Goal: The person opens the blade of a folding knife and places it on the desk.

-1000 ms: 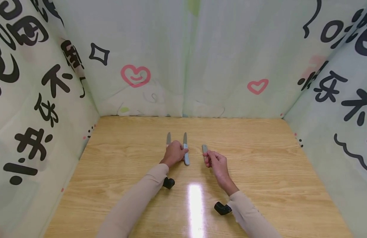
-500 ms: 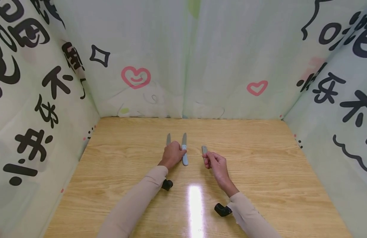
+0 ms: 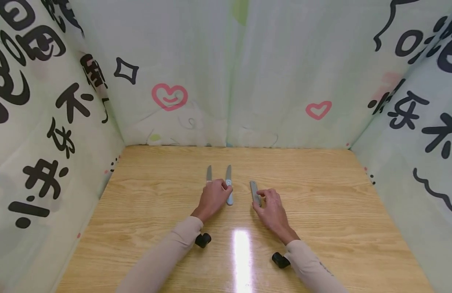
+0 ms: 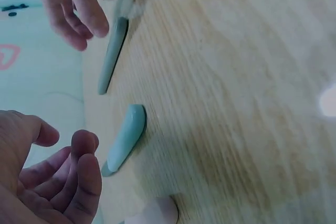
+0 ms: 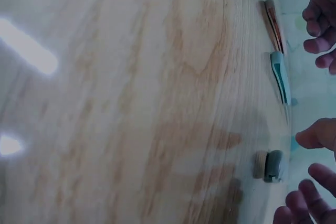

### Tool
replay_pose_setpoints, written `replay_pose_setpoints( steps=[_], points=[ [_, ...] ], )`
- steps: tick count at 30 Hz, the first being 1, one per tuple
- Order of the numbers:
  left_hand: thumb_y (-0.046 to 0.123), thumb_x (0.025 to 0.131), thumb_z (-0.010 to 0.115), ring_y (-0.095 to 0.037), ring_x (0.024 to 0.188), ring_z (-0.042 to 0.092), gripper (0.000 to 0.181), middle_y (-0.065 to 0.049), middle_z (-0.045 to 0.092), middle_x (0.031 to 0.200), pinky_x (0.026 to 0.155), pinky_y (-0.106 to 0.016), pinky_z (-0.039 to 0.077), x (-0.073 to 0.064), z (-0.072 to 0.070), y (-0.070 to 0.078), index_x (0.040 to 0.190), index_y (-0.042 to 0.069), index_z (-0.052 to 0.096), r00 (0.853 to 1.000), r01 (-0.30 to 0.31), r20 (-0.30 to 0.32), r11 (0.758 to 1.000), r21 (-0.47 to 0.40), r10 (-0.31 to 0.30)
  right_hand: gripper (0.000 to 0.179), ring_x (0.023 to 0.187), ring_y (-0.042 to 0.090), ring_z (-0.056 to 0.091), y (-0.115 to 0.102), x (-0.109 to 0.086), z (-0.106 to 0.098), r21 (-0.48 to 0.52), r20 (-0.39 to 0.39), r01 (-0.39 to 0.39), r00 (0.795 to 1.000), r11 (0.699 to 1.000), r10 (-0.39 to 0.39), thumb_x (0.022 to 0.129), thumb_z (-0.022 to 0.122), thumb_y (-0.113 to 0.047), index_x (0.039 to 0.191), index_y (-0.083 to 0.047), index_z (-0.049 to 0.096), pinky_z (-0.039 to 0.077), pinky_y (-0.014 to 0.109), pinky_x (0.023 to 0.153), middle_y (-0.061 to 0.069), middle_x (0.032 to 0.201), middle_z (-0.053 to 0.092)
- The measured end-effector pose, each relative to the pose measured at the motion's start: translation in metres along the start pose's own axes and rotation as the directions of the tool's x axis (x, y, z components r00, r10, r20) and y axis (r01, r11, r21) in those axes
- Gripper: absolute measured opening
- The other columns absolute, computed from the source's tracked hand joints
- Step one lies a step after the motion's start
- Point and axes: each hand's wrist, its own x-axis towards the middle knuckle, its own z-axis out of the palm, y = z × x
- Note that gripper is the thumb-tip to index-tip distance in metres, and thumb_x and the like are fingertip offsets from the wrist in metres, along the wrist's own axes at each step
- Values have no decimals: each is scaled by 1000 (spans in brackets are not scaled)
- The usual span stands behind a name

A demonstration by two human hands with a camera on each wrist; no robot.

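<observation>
My left hand [image 3: 214, 193] hovers over two folding knives with their blades out, pointing away from me. Its thumb and fingers are loosely bent with a gap between them, as the left wrist view shows. One knife has a pale blue handle [image 4: 127, 136]; the other has a pink handle [image 4: 155, 213], mostly hidden under this hand in the head view, its blade [image 3: 209, 173] showing beyond. My right hand [image 3: 272, 209] is just beside a slim grey handle-shaped piece [image 3: 254, 189] lying on the table. Its fingers are spread and relaxed, apart from the grey piece in the right wrist view.
The wooden table [image 3: 321, 183] has a bright light reflection near its front middle. White printed curtains [image 3: 196, 49] enclose its back and both sides. Black wrist mounts [image 3: 280, 260] hang under each sleeve.
My right hand has let go of the grey piece and opened, leaving it lying on the table. My left fingers have drawn off the blue handle, the hand shifting slightly toward me.
</observation>
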Motion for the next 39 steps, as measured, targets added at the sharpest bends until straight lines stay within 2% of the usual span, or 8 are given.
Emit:
replay_pose_setpoints(
  steps=[4, 10, 13, 18, 22, 26, 32, 39],
  points=[
    [20, 99, 61, -10, 55, 50, 16, 5, 60, 68, 51, -25, 40, -11, -1, 2, 94, 7, 67, 997, -53, 52, 999, 2, 53, 46, 109, 33, 52, 3, 2, 0, -35, 38, -25, 999, 999, 26, 93, 73, -21, 132, 1, 60, 49, 49, 84, 18, 123, 52],
    [18, 99, 60, -9, 58, 53, 12, 6, 62, 75, 52, -26, 43, -28, -4, 5, 95, 9, 67, 989, -102, 106, 995, -8, 103, 67, 126, 41, 44, 12, 15, -4, -37, 146, 103, 985, 994, -97, 87, 79, -20, 145, 0, 51, 45, 57, 95, 22, 143, 43],
    [18, 98, 61, -8, 58, 54, 11, 6, 62, 76, 53, -26, 44, -37, -3, 9, 95, 10, 68, 983, -138, 124, 990, 1, 136, 84, 135, 49, 33, 17, 27, -9, -19, 261, 173, 952, 985, -162, 82, 84, -20, 152, -1, 41, 37, 65, 101, 27, 155, 30],
    [21, 98, 63, -4, 58, 53, 11, 9, 62, 75, 54, -24, 45, -51, 2, 18, 96, 12, 69, 961, -189, 211, 982, 24, 180, 102, 136, 56, 25, 19, 49, -19, -34, 439, 225, 879, 974, -188, 74, 87, -20, 157, -2, 31, 29, 69, 103, 30, 161, 19],
    [23, 99, 63, -2, 57, 53, 12, 12, 60, 75, 53, -23, 44, -58, 7, 24, 97, 13, 69, 946, -197, 267, 980, 22, 184, 98, 134, 55, 28, 19, 62, -24, -47, 501, 273, 838, 961, -214, 71, 87, -15, 153, 0, 37, 30, 68, 103, 31, 159, 23],
    [25, 99, 62, -3, 58, 54, 15, 12, 60, 77, 54, -23, 44, -62, 11, 26, 104, 12, 68, 940, -178, 294, 984, -4, 171, 91, 131, 48, 35, 21, 67, -26, -63, 528, 319, 815, 946, -239, 70, 85, -14, 149, 3, 43, 30, 60, 104, 28, 154, 36],
    [26, 101, 62, -5, 61, 56, 26, 10, 63, 82, 57, -25, 46, -63, 12, 24, 121, 8, 62, 947, -154, 281, 987, -40, 159, 99, 131, 42, 39, 28, 63, -27, -17, 506, 287, 828, 958, -240, 71, 91, -21, 152, 3, 39, 29, 58, 104, 25, 150, 43],
    [26, 101, 61, -5, 62, 55, 28, 10, 63, 83, 57, -26, 45, -63, 10, 21, 123, 9, 61, 946, -165, 279, 986, -22, 165, 104, 127, 44, 37, 28, 60, -29, 20, 481, 234, 850, 972, -215, 71, 92, -24, 155, 0, 35, 35, 61, 102, 23, 152, 41]
  ],
)
